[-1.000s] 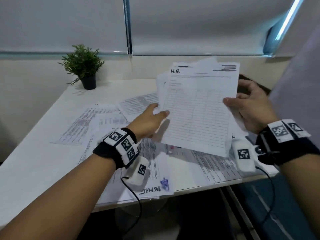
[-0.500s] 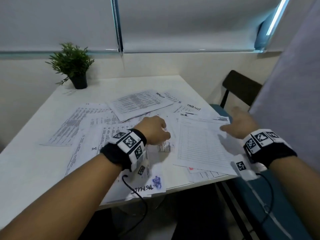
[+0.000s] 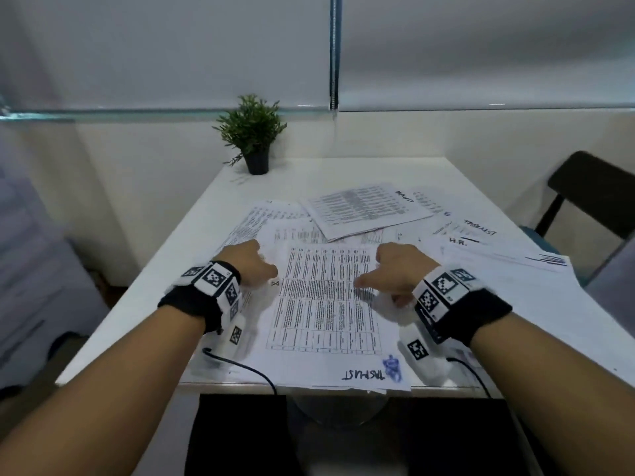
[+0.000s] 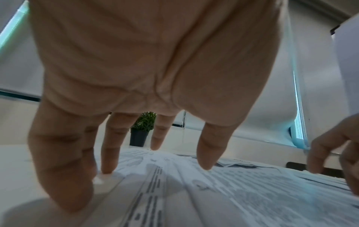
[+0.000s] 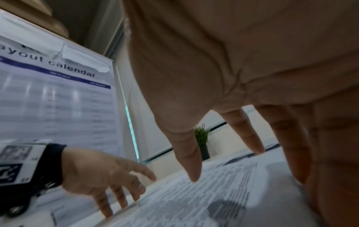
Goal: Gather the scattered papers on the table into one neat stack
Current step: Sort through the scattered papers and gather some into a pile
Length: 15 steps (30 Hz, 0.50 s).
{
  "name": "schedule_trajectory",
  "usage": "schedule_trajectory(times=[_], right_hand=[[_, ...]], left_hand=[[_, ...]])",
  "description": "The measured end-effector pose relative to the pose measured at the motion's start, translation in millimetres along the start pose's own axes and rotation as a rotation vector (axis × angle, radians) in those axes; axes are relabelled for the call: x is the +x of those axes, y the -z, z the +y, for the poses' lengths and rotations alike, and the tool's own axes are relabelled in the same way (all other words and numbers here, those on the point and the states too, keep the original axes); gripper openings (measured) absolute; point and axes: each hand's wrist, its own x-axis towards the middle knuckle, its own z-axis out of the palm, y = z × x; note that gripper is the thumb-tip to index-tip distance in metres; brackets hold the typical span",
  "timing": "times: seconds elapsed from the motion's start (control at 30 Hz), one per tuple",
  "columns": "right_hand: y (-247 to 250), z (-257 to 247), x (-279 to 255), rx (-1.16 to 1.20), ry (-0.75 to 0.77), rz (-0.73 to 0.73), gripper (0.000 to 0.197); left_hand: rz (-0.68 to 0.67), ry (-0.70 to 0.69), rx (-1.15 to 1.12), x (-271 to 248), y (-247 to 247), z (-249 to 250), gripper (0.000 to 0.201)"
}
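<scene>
Both hands have come down from the right-hand pile onto the white printed table sheet [image 3: 324, 300]: head view, left hand [image 3: 248, 266] and right hand [image 3: 398, 269] flank it. Left wrist: fingers [image 4: 109, 147] spread, tips on paper. Right wrist: fingers [image 5: 246, 132] spread likewise.

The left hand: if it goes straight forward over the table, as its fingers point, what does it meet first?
Probably only flat papers: the left hand points across the far-left sheet. Beyond stands the potted plant, roughly in line, though depth is unclear.
</scene>
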Motion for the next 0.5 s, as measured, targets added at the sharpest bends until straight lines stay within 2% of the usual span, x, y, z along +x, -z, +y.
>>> schedule_trajectory(times=[0.1,0.2,0.37,0.5], right_hand=[[-12.2,-16.5,5.6,0.009,0.033,-0.031,0.074],[-19.8,-25.9,7.5,0.017,0.067,-0.036,0.077],[-25.4,-23.1,9.3,0.07,0.051,-0.023,0.075],[-20.6,-17.6,8.4,0.101,0.043,-0.034,0.078]], left_hand=[[-0.025,-0.008,-0.047,-1.3,-3.4,-3.6,0.092],[-0.041,-0.026,-0.07,-1.9,-4.0,-2.3,0.097],[-0.098,-0.022,-0.078,0.7,-2.0,-2.5,0.09],[-0.055,-0.046,-0.112,-0.1,-5.2,5.0,0.089]])
